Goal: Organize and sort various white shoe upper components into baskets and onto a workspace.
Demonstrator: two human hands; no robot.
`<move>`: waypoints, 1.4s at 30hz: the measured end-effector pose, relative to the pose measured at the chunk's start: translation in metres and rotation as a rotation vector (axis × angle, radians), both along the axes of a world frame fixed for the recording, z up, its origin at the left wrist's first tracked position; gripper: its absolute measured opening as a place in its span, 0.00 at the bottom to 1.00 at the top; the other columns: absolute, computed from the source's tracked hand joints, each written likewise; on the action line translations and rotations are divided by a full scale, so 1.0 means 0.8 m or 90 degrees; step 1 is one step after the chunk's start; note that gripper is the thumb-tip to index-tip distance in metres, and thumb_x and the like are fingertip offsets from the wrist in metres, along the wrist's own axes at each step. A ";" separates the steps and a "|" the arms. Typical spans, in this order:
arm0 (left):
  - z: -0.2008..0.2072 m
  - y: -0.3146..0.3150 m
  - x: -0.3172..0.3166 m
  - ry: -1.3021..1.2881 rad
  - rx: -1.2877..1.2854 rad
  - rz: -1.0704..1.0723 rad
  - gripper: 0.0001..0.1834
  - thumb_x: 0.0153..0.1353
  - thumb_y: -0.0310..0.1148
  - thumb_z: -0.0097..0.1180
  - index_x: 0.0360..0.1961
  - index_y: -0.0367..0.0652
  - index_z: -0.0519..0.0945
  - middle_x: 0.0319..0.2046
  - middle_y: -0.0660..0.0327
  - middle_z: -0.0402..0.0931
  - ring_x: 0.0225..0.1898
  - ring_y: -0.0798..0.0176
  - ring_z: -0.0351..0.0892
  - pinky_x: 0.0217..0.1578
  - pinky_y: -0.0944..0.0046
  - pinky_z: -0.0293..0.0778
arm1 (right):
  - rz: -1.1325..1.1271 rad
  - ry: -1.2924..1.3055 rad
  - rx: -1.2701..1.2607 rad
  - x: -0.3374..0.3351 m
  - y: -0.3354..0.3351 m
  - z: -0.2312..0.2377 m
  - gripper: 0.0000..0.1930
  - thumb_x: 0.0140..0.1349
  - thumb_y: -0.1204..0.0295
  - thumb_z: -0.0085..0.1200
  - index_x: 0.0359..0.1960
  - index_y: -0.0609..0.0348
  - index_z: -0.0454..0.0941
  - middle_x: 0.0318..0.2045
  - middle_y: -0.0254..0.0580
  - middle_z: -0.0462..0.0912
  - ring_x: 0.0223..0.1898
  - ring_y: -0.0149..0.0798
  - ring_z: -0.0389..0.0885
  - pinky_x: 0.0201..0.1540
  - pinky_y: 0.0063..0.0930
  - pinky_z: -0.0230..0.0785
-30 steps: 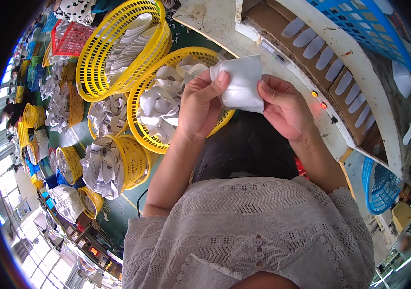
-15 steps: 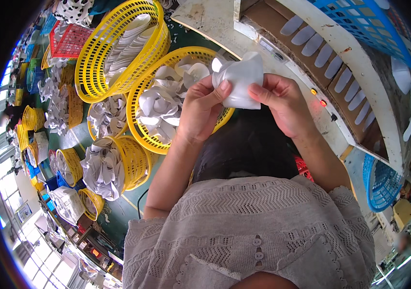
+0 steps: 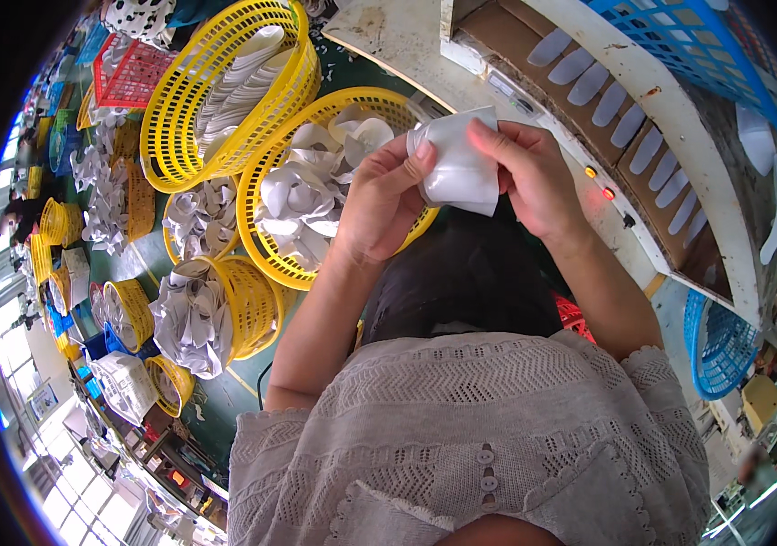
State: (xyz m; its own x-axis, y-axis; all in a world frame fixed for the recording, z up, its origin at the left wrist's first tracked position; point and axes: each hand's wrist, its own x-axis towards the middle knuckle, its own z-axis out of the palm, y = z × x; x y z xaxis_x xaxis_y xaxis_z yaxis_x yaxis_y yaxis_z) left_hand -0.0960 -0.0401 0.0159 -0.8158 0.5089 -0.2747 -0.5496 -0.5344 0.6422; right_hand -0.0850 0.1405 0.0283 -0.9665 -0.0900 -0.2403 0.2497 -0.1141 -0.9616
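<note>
Both my hands hold one curved, glossy white piece of sheet material [image 3: 461,168] in front of me, above my lap. My left hand [image 3: 384,196] is closed on its left edge, thumb on the near face. At the right edge my right hand [image 3: 534,177] pinches it, thumb on top and fingers behind. The piece is bent into a rounded form with a flared right edge; its exact kind cannot be made out. Just beyond my left hand stands a yellow basket [image 3: 249,214] with loose, curled white pieces [image 3: 302,196] in it.
Another yellow basket [image 3: 153,136] holds stacked white pieces. At right, a machine bench [image 3: 579,150] has a slot with several white sole-shaped pieces [image 3: 629,127] on brown board. Blue baskets [image 3: 716,350] hang beside it. More yellow baskets [image 3: 256,309] stand on the green floor at left.
My right hand has shifted its grip higher on the white piece, thumb now near its top edge. The piece has turned, its right edge now flaring down. My left hand keeps its hold.
</note>
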 end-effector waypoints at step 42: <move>0.002 -0.102 -0.011 0.060 0.029 -0.069 0.35 0.64 0.52 0.49 0.64 0.40 0.59 0.55 0.51 0.69 0.54 0.57 0.72 0.51 0.56 0.73 | 0.321 0.243 0.317 -0.005 -0.036 0.018 0.10 0.54 0.72 0.48 0.35 0.66 0.74 0.29 0.57 0.77 0.31 0.52 0.78 0.36 0.39 0.70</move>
State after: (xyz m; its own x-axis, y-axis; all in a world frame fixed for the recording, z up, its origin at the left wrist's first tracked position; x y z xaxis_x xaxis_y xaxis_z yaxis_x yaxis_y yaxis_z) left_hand -0.1049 -0.1218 0.0172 -0.7770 0.6050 -0.1740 -0.5433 -0.5048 0.6708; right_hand -0.0890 0.1115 0.0429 -0.8616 -0.5068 -0.0277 -0.1998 0.3887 -0.8994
